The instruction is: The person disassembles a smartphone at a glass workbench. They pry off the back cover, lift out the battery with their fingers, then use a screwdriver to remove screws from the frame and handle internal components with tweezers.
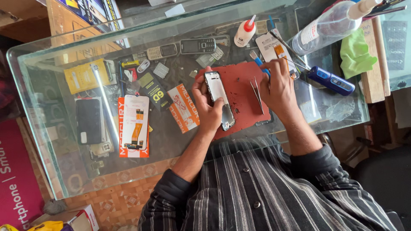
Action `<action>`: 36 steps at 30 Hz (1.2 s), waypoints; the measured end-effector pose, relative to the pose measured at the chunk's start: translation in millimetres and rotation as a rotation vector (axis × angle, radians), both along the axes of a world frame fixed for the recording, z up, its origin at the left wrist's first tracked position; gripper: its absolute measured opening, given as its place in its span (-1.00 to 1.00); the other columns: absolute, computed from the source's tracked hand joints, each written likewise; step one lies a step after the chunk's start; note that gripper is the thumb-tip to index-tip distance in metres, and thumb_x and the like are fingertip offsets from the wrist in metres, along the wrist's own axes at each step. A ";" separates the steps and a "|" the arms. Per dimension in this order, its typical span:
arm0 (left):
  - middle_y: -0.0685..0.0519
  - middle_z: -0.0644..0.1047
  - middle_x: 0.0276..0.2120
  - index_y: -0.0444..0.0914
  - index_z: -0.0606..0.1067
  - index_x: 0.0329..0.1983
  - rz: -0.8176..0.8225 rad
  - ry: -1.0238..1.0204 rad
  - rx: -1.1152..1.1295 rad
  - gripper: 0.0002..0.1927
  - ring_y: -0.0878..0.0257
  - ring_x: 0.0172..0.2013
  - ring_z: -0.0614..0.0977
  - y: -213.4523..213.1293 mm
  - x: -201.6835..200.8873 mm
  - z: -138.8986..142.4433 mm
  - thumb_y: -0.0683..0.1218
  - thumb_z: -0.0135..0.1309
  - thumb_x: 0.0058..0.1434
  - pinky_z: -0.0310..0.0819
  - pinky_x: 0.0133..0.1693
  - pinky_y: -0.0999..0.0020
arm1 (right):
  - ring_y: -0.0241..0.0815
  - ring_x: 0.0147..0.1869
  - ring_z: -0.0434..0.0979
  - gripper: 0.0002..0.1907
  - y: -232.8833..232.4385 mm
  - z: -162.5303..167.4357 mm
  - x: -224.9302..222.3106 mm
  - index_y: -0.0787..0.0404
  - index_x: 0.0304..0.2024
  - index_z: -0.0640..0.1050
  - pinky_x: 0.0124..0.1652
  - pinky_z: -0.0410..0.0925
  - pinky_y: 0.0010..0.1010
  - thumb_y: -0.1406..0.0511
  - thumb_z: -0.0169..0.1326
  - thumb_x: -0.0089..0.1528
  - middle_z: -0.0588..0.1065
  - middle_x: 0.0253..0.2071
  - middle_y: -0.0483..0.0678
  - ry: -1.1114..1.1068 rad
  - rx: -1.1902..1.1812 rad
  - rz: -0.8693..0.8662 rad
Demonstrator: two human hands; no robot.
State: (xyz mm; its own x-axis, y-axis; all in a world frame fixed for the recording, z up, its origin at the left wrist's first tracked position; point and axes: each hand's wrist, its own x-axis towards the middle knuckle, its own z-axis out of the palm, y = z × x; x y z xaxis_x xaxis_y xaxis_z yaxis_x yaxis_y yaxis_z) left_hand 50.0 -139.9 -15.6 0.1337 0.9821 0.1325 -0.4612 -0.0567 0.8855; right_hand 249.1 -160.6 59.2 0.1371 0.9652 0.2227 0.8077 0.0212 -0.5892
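I see the left hand [208, 109] clamped on the phone [218, 99], thumb across its near half, fingers curled round the left edge; forearm runs down-left to the rolled sleeve. Phone lies on the red mat [242, 96], mid-table, tilted slightly. Right hand [278, 87] sits palm-down at the mat's right edge, fingers bent over a blue-tipped tool [260, 63]; can't tell if it actually grips it. Tweezers [258, 95] lie loose between the hands.

Bright daylight, glare streaks on glass, sharp
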 end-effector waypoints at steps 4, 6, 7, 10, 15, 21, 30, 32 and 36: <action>-0.14 0.16 0.53 -0.28 -0.02 0.53 -0.005 -0.015 -0.025 -0.13 0.09 0.50 0.24 -0.3 -4.3 13.6 -0.48 -0.19 0.11 0.10 0.49 0.16 | 0.21 0.06 0.42 -0.75 -18.5 -1.0 -3.6 0.27 -0.04 0.56 0.05 0.33 -0.03 0.44 0.16 0.20 0.40 0.11 0.12 -0.187 0.091 0.060; -0.15 0.18 0.52 -0.29 0.01 0.55 -0.013 -0.013 -0.056 -0.11 0.09 0.50 0.25 -0.3 -7.5 18.8 -0.48 -0.19 0.09 0.11 0.50 0.16 | 0.22 0.13 0.35 -0.72 -25.7 -1.7 -10.2 0.28 -0.08 0.59 0.12 0.27 0.00 0.38 0.26 0.15 0.40 0.13 0.12 -0.241 0.136 0.047; -0.15 0.20 0.51 -0.29 0.03 0.54 -0.012 -0.020 -0.063 -0.11 0.08 0.50 0.26 0.0 -7.9 20.7 -0.49 -0.19 0.08 0.12 0.50 0.16 | 0.22 0.16 0.32 -0.70 -28.4 -2.3 -13.7 0.30 -0.09 0.60 0.14 0.23 0.03 0.34 0.30 0.14 0.39 0.14 0.13 -0.243 0.118 0.024; -0.15 0.22 0.51 -0.29 0.06 0.54 -0.016 -0.033 -0.081 -0.11 0.08 0.50 0.27 0.6 -9.7 24.3 -0.49 -0.18 0.08 0.15 0.48 0.17 | 0.21 0.15 0.37 -0.75 -28.8 -5.5 -20.7 0.27 -0.16 0.59 0.09 0.26 0.01 0.37 0.29 0.11 0.43 0.08 0.12 -0.295 0.159 0.011; -0.11 0.18 0.53 -0.27 0.04 0.55 -0.041 -0.040 -0.083 -0.08 0.12 0.51 0.24 0.9 -8.6 22.0 -0.50 -0.22 0.05 0.21 0.45 0.21 | 0.06 -0.19 0.54 -0.82 -9.4 -15.2 -30.6 0.35 -0.13 0.50 -0.20 0.40 -0.17 0.47 0.21 0.25 0.49 -0.23 0.06 0.024 0.182 0.082; -0.08 0.17 0.52 -0.26 0.02 0.56 -0.031 -0.047 -0.077 -0.07 0.14 0.46 0.28 1.4 -6.3 16.0 -0.51 -0.24 0.06 0.23 0.42 0.23 | 0.05 -0.24 0.60 -0.78 20.1 -29.1 -52.8 0.34 -0.07 0.50 -0.26 0.43 -0.25 0.51 0.13 0.22 0.54 -0.27 0.06 0.152 0.219 0.180; -0.10 0.19 0.51 -0.28 0.03 0.56 -0.026 -0.035 -0.064 -0.09 0.13 0.47 0.30 -0.6 -9.6 18.6 -0.50 -0.24 0.06 0.23 0.45 0.20 | 0.02 -0.36 0.61 -0.85 21.6 -41.0 -61.5 0.31 -0.18 0.53 -0.39 0.42 -0.23 0.39 0.26 0.30 0.55 -0.37 0.05 0.133 0.143 0.064; -0.10 0.20 0.51 -0.29 0.03 0.56 -0.027 -0.031 -0.061 -0.08 0.11 0.47 0.31 -0.9 -9.5 19.9 -0.50 -0.25 0.06 0.22 0.45 0.19 | 0.03 -0.38 0.61 -0.85 21.5 -42.0 -63.2 0.31 -0.17 0.54 -0.42 0.41 -0.23 0.37 0.26 0.32 0.54 -0.38 0.07 0.114 0.159 0.066; -0.09 0.18 0.51 -0.28 0.02 0.56 -0.033 -0.055 -0.061 -0.08 0.11 0.47 0.30 -0.3 -9.1 20.7 -0.50 -0.25 0.05 0.22 0.46 0.18 | 0.08 -0.34 0.61 -0.89 21.7 -42.0 -63.7 0.32 -0.14 0.53 -0.38 0.43 -0.21 0.41 0.20 0.33 0.56 -0.30 0.10 0.133 0.169 0.103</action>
